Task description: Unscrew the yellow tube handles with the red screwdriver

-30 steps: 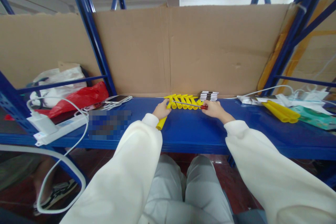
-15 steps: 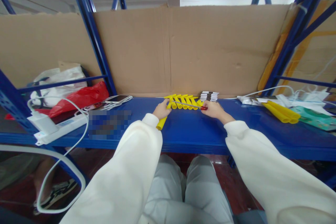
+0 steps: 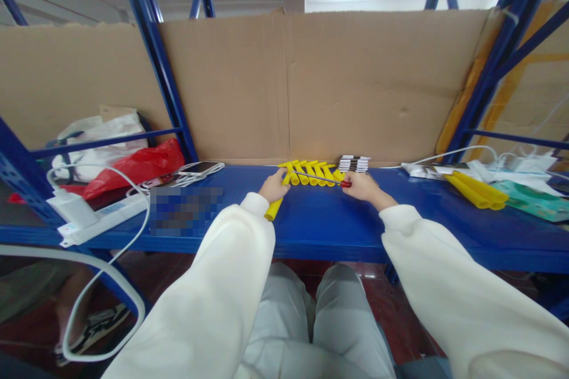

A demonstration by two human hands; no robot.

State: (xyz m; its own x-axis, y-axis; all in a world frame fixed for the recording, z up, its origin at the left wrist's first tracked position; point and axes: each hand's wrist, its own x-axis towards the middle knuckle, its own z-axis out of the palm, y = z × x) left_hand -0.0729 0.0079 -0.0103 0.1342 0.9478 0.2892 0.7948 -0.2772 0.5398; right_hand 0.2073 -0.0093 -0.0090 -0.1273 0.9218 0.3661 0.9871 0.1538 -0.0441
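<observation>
My right hand (image 3: 362, 188) is closed around the red handle of a screwdriver (image 3: 326, 179). Its long metal shaft reaches left, across the front of several yellow tubes (image 3: 306, 173) lying slanted in a row. The shaft's tip ends close to the fingers of my left hand (image 3: 274, 185). That hand is closed on a yellow tube (image 3: 275, 208), whose round end sticks out below the palm toward me. A small stack of white pieces with dark bands (image 3: 354, 163) lies behind my right hand, by the cardboard.
On the right of the blue shelf (image 3: 329, 225) lie more yellow tubes (image 3: 478, 189) and a green packet (image 3: 537, 200). A power strip (image 3: 106, 216), a phone (image 3: 201, 168) and a red bag (image 3: 136, 170) are at left. Cardboard (image 3: 347, 89) stands behind.
</observation>
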